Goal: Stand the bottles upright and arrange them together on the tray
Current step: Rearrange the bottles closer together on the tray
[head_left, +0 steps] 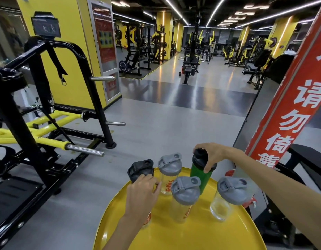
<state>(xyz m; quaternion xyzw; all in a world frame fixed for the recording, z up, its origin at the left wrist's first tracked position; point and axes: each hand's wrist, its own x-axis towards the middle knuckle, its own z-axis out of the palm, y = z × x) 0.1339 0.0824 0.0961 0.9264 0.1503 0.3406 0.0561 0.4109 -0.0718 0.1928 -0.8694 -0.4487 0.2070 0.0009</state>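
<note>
A round yellow tray [201, 237] fills the lower middle of the head view. Several shaker bottles stand upright on it. My left hand [140, 195] grips a clear bottle with a black lid [140, 169] at the tray's left edge. My right hand [208, 156] holds the black lid of a green bottle [199, 175] at the back. Three clear grey-lidded bottles stand free: one at the back [169, 171], one in the middle [185, 197], one on the right [228, 195].
A black and yellow weight machine [48, 123] with steel pegs stands to the left. A red banner [289, 109] with white characters and a mirror edge rise on the right. Grey gym floor stretches ahead, with more machines far back.
</note>
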